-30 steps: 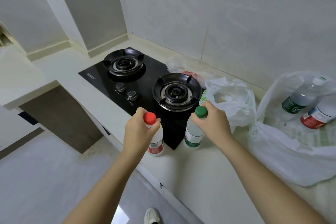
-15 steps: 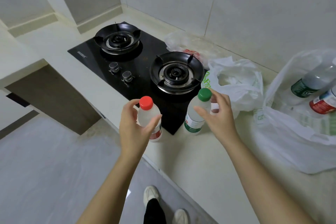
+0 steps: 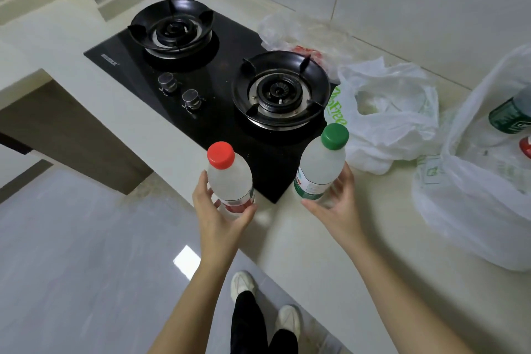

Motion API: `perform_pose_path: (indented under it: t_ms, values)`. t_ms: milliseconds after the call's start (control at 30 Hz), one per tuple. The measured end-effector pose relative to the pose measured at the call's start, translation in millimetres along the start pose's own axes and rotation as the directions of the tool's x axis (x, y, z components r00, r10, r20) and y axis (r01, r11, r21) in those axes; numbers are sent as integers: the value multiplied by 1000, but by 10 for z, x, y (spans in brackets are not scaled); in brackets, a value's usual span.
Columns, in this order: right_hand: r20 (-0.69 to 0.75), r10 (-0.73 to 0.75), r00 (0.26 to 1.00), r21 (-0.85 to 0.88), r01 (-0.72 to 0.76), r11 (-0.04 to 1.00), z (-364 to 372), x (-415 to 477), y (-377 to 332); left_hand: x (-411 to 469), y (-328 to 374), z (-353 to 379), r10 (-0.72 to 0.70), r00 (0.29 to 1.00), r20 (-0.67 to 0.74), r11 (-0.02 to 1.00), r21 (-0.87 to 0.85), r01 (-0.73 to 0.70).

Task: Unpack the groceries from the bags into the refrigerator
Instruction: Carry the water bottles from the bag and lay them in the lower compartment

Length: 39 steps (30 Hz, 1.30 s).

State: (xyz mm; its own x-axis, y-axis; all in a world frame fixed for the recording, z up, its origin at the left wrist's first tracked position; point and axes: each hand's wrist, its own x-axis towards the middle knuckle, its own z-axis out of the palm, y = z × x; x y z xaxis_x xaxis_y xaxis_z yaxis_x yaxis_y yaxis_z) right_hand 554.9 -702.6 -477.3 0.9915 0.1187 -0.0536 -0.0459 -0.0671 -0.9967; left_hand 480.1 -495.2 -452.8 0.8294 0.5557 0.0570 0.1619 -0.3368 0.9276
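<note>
Two white shoes [image 3: 242, 282] are standing on the glossy grey floor [image 3: 71, 238] just in front of the counter [image 3: 316, 253], and both bare forearms are reaching up from below over its near edge. The left hand [image 3: 218, 210] is gripping the red-capped bottle [image 3: 230, 178] low on its body, with fingers wrapping one side of the red label and the thumb pressing the other. This bottle is leaning over the counter's near edge, beside the near corner of the black hob [image 3: 201, 112]. The right hand [image 3: 336, 204] is holding the green-capped bottle [image 3: 321, 169] round its green-labelled lower part, thumb in front and fingers curling behind. That bottle is tilting over the counter just right of the same hob corner. I cannot tell whether either base is touching the counter. Beyond the bottles, the hob is carrying two black burners and two round knobs [image 3: 179, 89]. To its right a crumpled white bag with green print [image 3: 388, 112] is lying open on the counter. Toward the counter's right edge a larger white bag [image 3: 474, 210] is holding a green-labelled bottle [image 3: 510, 118] and a red-marked item [image 3: 525, 146] that the frame is cutting off. At the counter's far edge, against the pale wall, a clear bag [image 3: 287, 31] is lying behind the hob with something red [image 3: 306, 52] showing inside.
</note>
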Motion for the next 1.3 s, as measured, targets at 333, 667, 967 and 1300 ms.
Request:
perform_pose_path:
  t_ms: [333, 667, 967, 1300]
  values:
    - [-41, -26, 999, -100, 22, 995, 119, 94, -37, 28, -109, 188, -127, 991, -27, 992, -13, 127]
    - [-34, 34, 999, -129, -39, 991, 100, 76, -152, 6, 5, 172, -248, 968, -21, 969, -10, 248]
    - [11, 5, 1000, -51, -4, 999, 16, -58, -686, -87, 558, -35, -153, 987, -51, 987, -57, 150]
    - [9, -151, 989, 74, 150, 986, -70, -301, -1578, -383, 1359, -484, -9, 988, -152, 991, -131, -11]
